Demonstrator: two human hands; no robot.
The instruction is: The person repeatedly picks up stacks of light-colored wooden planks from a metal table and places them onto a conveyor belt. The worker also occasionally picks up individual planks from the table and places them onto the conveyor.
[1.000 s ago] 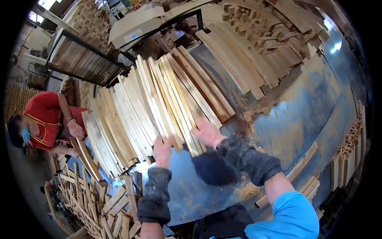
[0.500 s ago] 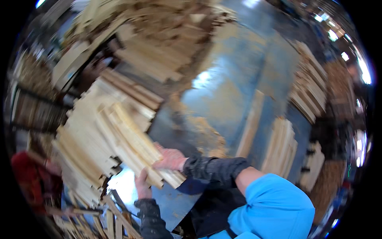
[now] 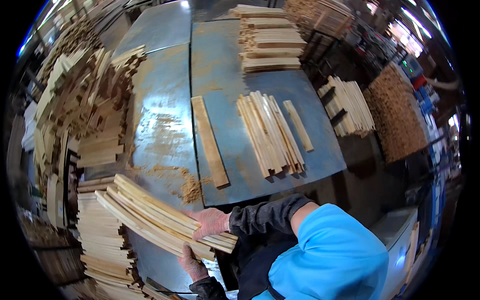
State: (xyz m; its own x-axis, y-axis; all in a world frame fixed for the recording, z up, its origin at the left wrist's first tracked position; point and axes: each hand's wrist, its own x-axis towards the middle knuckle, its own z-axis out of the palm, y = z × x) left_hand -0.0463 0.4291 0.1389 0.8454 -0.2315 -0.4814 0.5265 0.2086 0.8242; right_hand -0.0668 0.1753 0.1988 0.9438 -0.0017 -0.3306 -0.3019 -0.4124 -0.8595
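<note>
A bundle of long pale wooden strips [image 3: 155, 212] lies across both my gloved hands, above the table's near left part. My right hand [image 3: 209, 223] is closed over the near end of the bundle from the far side. Wrapped round the same end from below is my left hand [image 3: 192, 263], its thumb up against the strips. Some of its fingers are hidden under the wood. Beneath the bundle's far end is a large stack of similar strips [image 3: 102, 240] on the left.
On the blue metal table [image 3: 220, 75] lie a single board [image 3: 210, 142], a row of strips [image 3: 270, 132] and a short strip [image 3: 298, 125]. Stacked strips [image 3: 272, 37] stand farther back. Offcuts [image 3: 100, 107] pile up at the left; sawdust [image 3: 190, 187] lies near the middle.
My view has swung to the right, bringing more of the table into sight. Both hands still hold the strips, which now extend away from the left stack toward the table.
</note>
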